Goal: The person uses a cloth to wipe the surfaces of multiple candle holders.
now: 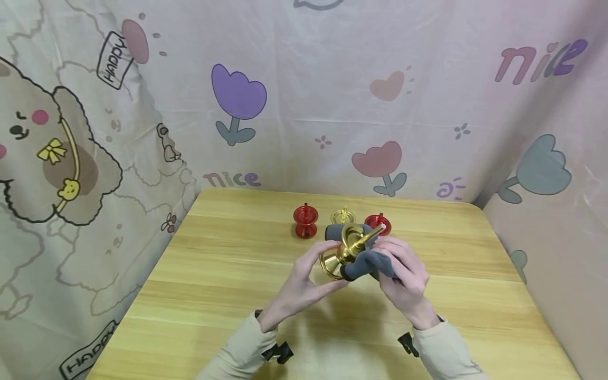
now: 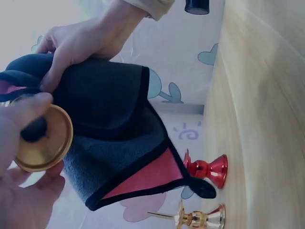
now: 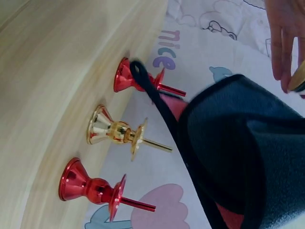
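My left hand (image 1: 304, 277) grips a shiny gold candle holder (image 1: 334, 262) by its flared base, thumb and fingers on opposite sides. The holder is tilted over the table, its spike pointing up and to the right. In the left wrist view the round underside of the base (image 2: 59, 138) faces the camera, dark at its centre. My right hand (image 1: 404, 272) pinches a dark grey cloth (image 1: 370, 264) against the holder near the spike and dish. Black edging and a pink-red patch show on the hanging cloth (image 2: 109, 100) in the left wrist view.
Behind the hands, a red candle holder (image 1: 306, 221), a gold one (image 1: 343, 215) and another red one (image 1: 378, 224) stand upright in a row on the wooden table (image 1: 214, 264). The cloth partly covers the right two in the head view. A printed curtain (image 1: 294, 105) hangs behind.
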Demonstrator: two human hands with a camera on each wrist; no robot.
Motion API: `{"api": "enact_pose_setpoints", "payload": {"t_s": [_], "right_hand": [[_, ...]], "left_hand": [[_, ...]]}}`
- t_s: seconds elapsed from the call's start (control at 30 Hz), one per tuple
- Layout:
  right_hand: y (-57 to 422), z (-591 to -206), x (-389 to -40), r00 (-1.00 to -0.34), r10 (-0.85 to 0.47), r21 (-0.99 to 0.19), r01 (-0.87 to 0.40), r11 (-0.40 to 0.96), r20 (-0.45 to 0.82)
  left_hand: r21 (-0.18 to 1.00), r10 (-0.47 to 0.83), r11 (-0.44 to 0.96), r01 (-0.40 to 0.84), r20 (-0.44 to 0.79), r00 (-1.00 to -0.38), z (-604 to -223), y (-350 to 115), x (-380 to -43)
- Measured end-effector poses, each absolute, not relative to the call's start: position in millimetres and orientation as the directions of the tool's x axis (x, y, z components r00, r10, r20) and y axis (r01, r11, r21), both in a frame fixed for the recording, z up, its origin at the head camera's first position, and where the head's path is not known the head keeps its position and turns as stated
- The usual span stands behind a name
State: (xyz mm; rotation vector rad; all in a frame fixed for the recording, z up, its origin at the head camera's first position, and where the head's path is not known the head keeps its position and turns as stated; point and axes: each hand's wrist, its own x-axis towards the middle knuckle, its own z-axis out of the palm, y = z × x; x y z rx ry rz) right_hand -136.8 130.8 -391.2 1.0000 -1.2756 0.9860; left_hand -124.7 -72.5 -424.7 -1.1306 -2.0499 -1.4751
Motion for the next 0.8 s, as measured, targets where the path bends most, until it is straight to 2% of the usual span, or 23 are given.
{"api": "enact_pose_setpoints", "payload": {"t_s": [0.07,0.17,0.37,0.47,0.53,0.6,0.7,0.8], "right_hand": [[132.1,-391.9,-136.6,0.018,0.021,0.013,-0.968,0.252,1.000],[133.7,-391.7,-135.7,-0.002,0.000,-0.002,-0.978,0.209,1.000],[135.0,-391.0,-132.9,0.016,-0.023,0.019,-0.991,0.132,1.000],[134.2,-390.6,-133.1,0.021,-0.019,0.023,-0.995,0.093,1.000],[133.4,-391.1,-133.7,0.010,-0.002,0.010,-0.997,0.083,1.000],[133.1,-391.6,-134.1,-0.002,0.029,-0.004,-0.996,0.086,1.000],[133.5,-392.2,-134.3,-0.004,0.082,-0.014,-0.993,0.121,0.997],[133.5,-391.7,-134.8,0.021,0.096,0.006,-0.987,0.159,0.995]], "left_hand": [[0.608,0.399,0.064,0.792,0.712,-0.578,-424.2,-75.1,-125.8],[0.655,0.436,-0.073,0.752,0.699,-0.567,-423.0,-80.1,-126.4],[0.805,0.553,-0.354,0.475,0.590,-0.588,-426.3,-88.7,-125.5],[0.855,0.601,-0.410,0.319,0.516,-0.611,-428.4,-90.1,-125.2],[0.875,0.615,-0.400,0.272,0.476,-0.628,-428.4,-88.8,-125.0],[0.891,0.613,-0.338,0.302,0.452,-0.648,-426.2,-85.7,-123.9],[0.861,0.577,-0.184,0.474,0.485,-0.657,-421.7,-79.8,-120.0],[0.754,0.520,0.032,0.656,0.548,-0.655,-417.9,-74.7,-114.1]]}}
